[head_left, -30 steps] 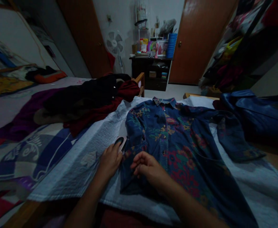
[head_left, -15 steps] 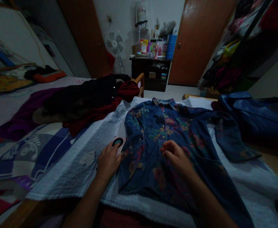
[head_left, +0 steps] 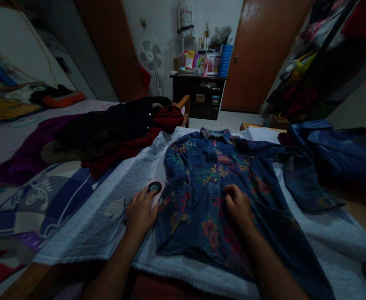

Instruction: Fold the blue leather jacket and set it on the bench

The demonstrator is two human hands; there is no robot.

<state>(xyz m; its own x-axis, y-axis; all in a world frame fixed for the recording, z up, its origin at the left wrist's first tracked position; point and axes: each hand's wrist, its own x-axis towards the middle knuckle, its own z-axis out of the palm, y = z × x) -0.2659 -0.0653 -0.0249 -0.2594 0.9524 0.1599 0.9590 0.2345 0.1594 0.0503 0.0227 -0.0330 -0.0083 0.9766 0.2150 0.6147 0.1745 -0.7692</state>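
A dark blue denim shirt (head_left: pixel 198 208) with a floral pattern lies spread out, its collar away from me and its metal buttons down the middle. At its left edge, my left hand (head_left: pixel 141 211) is closed over a small pink device with a round black ring (head_left: pixel 154 188) on its upper face. My right hand (head_left: pixel 237 204) is over the shirt, just right of the button strip. Its fingers are curled, thumb close to the index finger. Whether anything is pinched there is hidden. A button (head_left: pixel 214 200) shows left of those fingertips.
Under the shirt is a pale blue quilted cloth (head_left: pixel 86 225). Dark and red clothes (head_left: pixel 117 129) are heaped at left, and a blue garment (head_left: pixel 339 146) lies at right. Behind stand a fan (head_left: pixel 151 56) and a dark cabinet (head_left: pixel 198 98).
My right hand has moved right, off the button strip, uncovering a button there. My left hand and the pink device have hardly moved.
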